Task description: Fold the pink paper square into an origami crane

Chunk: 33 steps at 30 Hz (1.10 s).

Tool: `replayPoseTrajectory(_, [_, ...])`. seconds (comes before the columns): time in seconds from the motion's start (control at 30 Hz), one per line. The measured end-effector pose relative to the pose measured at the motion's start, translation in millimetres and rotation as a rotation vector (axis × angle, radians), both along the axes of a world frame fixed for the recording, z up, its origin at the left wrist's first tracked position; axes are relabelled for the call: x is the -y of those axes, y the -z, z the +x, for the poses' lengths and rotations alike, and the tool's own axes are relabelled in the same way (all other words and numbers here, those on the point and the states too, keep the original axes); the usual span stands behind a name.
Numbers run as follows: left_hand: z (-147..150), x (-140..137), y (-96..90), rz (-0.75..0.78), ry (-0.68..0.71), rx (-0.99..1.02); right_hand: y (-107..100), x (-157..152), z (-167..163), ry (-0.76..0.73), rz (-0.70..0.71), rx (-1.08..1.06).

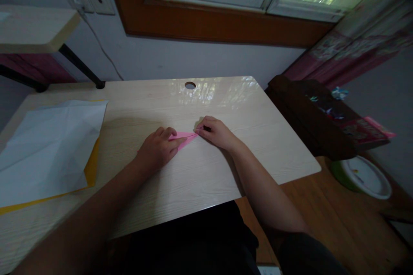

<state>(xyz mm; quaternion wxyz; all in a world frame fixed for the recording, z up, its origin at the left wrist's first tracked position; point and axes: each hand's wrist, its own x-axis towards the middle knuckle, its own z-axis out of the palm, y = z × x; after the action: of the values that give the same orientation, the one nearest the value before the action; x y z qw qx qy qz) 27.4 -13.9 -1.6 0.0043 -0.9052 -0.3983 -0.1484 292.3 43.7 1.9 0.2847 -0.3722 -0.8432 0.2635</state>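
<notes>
A small piece of pink folded paper [184, 142] lies on the pale wooden table [200, 180], narrowing to a point at its right end. My left hand [158, 148] holds it down from the left, one finger stretched along the fold and the others bent over it. This hand covers the paper's left part. At the pointed tip, my right hand [216, 132] pinches the paper between thumb and fingers.
White creased sheets [54, 150] lie over yellow paper [93, 163] on the table's left. A raised shelf [35, 30] stands at the back left. Past the right edge are a dark brown cabinet [306, 120] and a green-and-white bin [364, 176]. A round hole [190, 86] pierces the tabletop.
</notes>
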Motion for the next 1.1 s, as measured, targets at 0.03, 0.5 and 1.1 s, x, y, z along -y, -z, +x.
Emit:
replayPoseTrajectory(0.03, [0,0,0.1,0.003,0.0,-0.003,0,0,2,-0.004,-0.001,-0.001])
replayPoseTrajectory(0.5, [2,2,-2.0,0.06,-0.015,-0.047,5,3,-3,-0.065,0.002,-0.004])
replayPoseTrajectory(1.1, [5,4,-3.6,0.051,-0.03,-0.078,5,4,-9,0.014,-0.017,0.039])
